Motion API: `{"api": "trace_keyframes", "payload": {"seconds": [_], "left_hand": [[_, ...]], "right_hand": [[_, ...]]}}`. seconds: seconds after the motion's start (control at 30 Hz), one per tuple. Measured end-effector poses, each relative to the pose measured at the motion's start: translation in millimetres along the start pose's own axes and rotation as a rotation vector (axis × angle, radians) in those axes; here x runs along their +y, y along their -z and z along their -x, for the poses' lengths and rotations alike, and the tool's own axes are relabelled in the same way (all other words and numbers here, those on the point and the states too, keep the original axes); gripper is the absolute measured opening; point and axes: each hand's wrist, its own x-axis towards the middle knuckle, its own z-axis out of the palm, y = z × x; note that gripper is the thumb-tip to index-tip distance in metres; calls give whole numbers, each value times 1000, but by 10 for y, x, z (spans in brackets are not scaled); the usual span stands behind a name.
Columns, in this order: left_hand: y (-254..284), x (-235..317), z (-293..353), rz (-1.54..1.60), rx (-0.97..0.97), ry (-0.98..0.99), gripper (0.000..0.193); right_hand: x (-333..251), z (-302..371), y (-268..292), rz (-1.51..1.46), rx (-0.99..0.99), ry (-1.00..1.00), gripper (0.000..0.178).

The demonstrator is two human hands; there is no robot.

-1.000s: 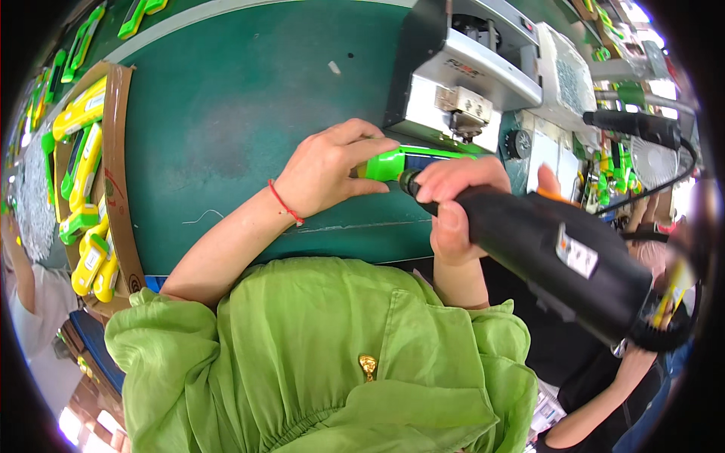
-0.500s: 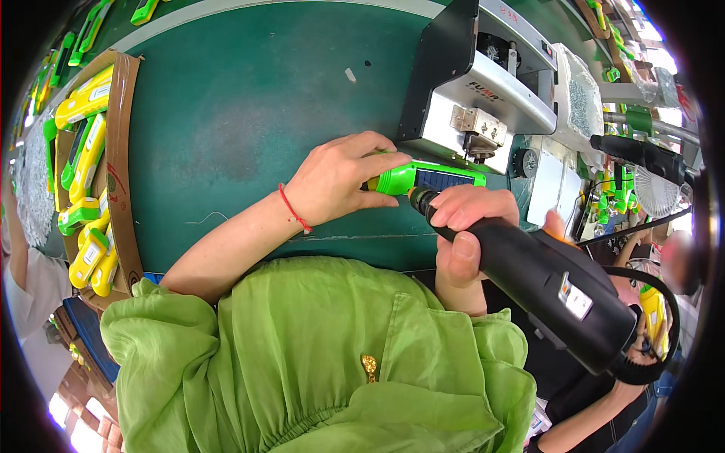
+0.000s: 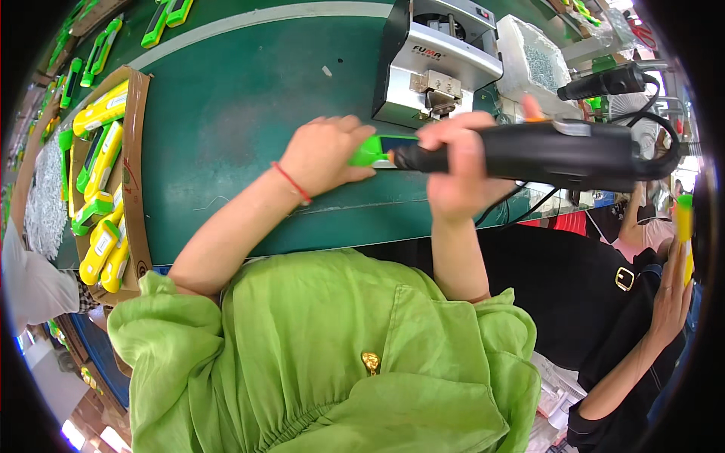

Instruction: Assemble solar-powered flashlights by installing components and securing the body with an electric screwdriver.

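Note:
My left hand [image 3: 323, 155], with a red string round its wrist, is closed on the end of a green flashlight-like body [image 3: 367, 152] lying on the green table. A dark panel is set into its upper face. In my right hand [image 3: 464, 170], blurred by motion, is a black electric screwdriver [image 3: 563, 155]. It is held nearly level, its tip pointing left at the side of the green body, close to my left fingers. Whether the tip touches a screw there cannot be made out. My right hand partly hides the body's far end.
A silver and black screw feeder [image 3: 434, 68] stands just beyond my right hand. Right of it is a white foam box [image 3: 532, 57] of small metal pieces. A cardboard box [image 3: 136, 181] of yellow and green flashlights stands at left. A co-worker's arm [image 3: 642, 351] is at right.
The screwdriver has swung from a downward slant to nearly level, and my right hand has moved up with it. My left hand and the green body sit slightly further left and up in view.

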Motion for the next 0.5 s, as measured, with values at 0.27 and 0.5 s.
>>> {"api": "trace_keyframes", "payload": {"seconds": [0.27,0.5], "left_hand": [[473,-348,398,100,-62,171,45],[384,-390,422,68,38,166,44]], "right_hand": [[-283,10,548,54,121,18,77],[-107,194,522,-26,79,-85,64]]}}
